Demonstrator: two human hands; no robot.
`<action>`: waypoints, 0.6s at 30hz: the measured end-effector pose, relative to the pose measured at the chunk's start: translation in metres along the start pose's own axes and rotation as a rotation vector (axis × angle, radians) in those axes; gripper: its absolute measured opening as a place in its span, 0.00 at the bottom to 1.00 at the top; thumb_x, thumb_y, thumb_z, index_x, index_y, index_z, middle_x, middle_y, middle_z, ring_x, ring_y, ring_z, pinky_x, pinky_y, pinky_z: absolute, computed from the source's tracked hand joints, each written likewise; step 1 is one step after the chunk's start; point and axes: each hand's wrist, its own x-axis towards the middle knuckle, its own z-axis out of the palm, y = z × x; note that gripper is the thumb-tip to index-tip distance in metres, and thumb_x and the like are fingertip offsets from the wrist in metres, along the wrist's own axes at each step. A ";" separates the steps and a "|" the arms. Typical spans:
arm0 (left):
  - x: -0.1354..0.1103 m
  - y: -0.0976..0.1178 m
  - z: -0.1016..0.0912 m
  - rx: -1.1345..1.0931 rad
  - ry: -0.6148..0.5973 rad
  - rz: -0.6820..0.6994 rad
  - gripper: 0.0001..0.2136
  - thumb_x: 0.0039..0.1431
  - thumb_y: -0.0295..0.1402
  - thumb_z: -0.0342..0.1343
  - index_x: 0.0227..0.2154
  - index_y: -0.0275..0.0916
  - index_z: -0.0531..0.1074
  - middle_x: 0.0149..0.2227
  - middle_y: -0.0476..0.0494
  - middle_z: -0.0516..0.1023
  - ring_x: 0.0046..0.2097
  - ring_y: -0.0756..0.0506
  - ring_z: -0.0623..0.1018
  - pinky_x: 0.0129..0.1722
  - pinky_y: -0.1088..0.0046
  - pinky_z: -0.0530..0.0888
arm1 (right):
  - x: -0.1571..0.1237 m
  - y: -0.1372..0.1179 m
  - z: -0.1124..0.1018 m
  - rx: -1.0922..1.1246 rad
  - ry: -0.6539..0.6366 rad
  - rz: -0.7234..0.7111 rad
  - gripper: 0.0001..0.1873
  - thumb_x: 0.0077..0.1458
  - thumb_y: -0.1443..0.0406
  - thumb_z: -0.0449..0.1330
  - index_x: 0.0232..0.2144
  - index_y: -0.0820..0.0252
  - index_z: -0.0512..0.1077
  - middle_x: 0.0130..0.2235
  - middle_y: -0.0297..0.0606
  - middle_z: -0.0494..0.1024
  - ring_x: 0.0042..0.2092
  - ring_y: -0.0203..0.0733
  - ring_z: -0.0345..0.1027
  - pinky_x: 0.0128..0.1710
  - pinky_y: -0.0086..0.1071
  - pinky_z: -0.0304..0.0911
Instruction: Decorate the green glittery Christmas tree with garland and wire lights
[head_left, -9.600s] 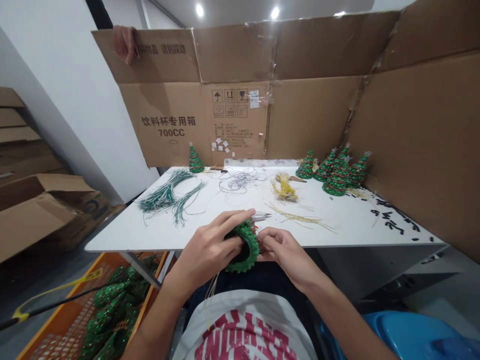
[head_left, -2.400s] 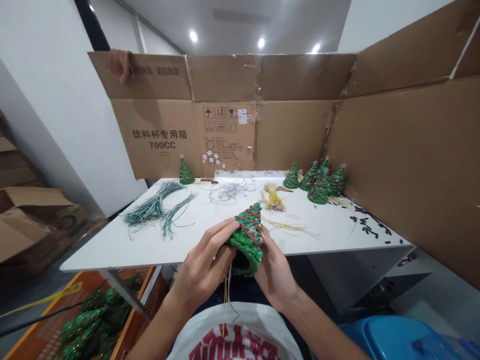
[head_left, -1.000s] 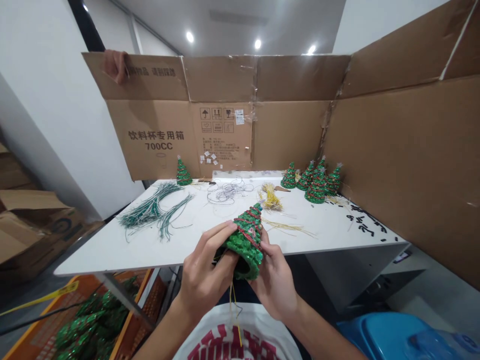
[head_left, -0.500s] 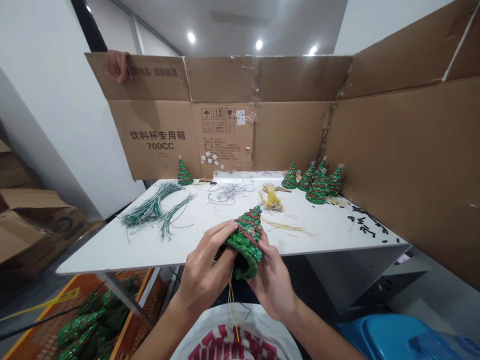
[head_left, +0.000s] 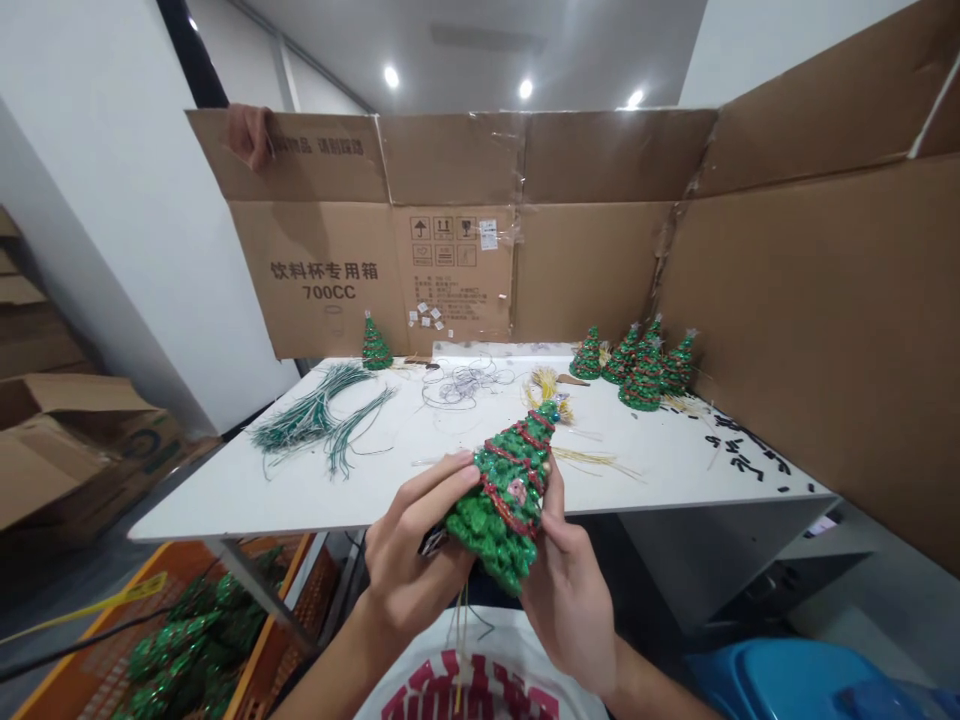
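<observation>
Lifted higher and tipped to the right since the earlier frame, the green beaded Christmas tree (head_left: 504,515) was held between both hands. The left hand (head_left: 416,565) curled around its lower side, while the right hand (head_left: 570,620) stood upright, pressing against its other flank. Thin wires (head_left: 459,625) hung just below, beside the left hand.

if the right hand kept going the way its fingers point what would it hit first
The right hand touches the green glitter tree now, its fingers pointing up along the tree's side. Beyond that, the first thing in line looks like the loose yellow wires on the table, though depth is hard to judge.
</observation>
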 end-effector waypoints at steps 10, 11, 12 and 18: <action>0.002 0.010 -0.010 -0.024 -0.063 -0.097 0.24 0.70 0.21 0.59 0.65 0.42 0.71 0.58 0.33 0.81 0.63 0.36 0.82 0.59 0.57 0.86 | -0.011 0.002 0.001 -0.040 0.007 -0.018 0.44 0.62 0.53 0.68 0.76 0.31 0.58 0.72 0.29 0.72 0.71 0.53 0.68 0.70 0.54 0.63; 0.003 0.009 -0.009 -0.013 -0.075 -0.082 0.22 0.69 0.20 0.60 0.62 0.43 0.73 0.58 0.34 0.81 0.63 0.35 0.82 0.59 0.56 0.86 | -0.011 0.001 0.000 -0.055 0.012 -0.004 0.44 0.62 0.53 0.69 0.76 0.30 0.58 0.73 0.28 0.71 0.70 0.53 0.69 0.69 0.53 0.64; 0.003 0.009 -0.008 -0.005 -0.072 -0.058 0.19 0.68 0.19 0.59 0.57 0.42 0.75 0.58 0.34 0.80 0.64 0.35 0.82 0.59 0.56 0.86 | -0.010 0.000 0.000 -0.071 0.019 0.009 0.45 0.62 0.53 0.70 0.76 0.28 0.57 0.74 0.27 0.69 0.70 0.52 0.69 0.68 0.51 0.66; 0.007 0.003 0.000 0.110 -0.078 0.074 0.10 0.63 0.15 0.59 0.38 0.38 0.75 0.61 0.33 0.75 0.63 0.33 0.81 0.58 0.53 0.85 | -0.003 -0.002 -0.002 -0.119 0.074 0.035 0.50 0.62 0.50 0.71 0.78 0.29 0.51 0.74 0.27 0.68 0.68 0.50 0.71 0.66 0.48 0.68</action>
